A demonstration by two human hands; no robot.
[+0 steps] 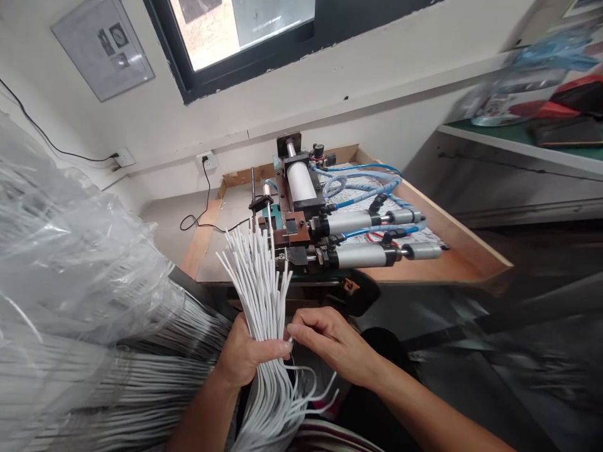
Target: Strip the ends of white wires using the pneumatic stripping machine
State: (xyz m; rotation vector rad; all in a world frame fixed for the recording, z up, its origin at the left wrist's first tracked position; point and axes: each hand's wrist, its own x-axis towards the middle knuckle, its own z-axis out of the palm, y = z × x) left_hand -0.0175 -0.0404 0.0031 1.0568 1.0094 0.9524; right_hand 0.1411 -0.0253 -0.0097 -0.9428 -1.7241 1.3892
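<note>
My left hand [245, 356] is wrapped round a bundle of white wires [261, 282] whose cut ends fan upward toward a small pneumatic machine [306, 216]. My right hand [330, 342] is beside it, with the fingertips pinched on one white wire at the right edge of the bundle. The lower ends of the wires curl down over my lap [287, 402]. The machine has a white cylinder on top and two silver air cylinders [372, 238] lying to its right, fed by blue hoses [362, 185].
The machine sits on a wooden tray-like table [452, 263] below a window. A large clear plastic bag [70, 263] of many more white wires fills the left. A black cable runs to a wall socket [207, 162]. A green shelf [518, 135] with clutter stands at right.
</note>
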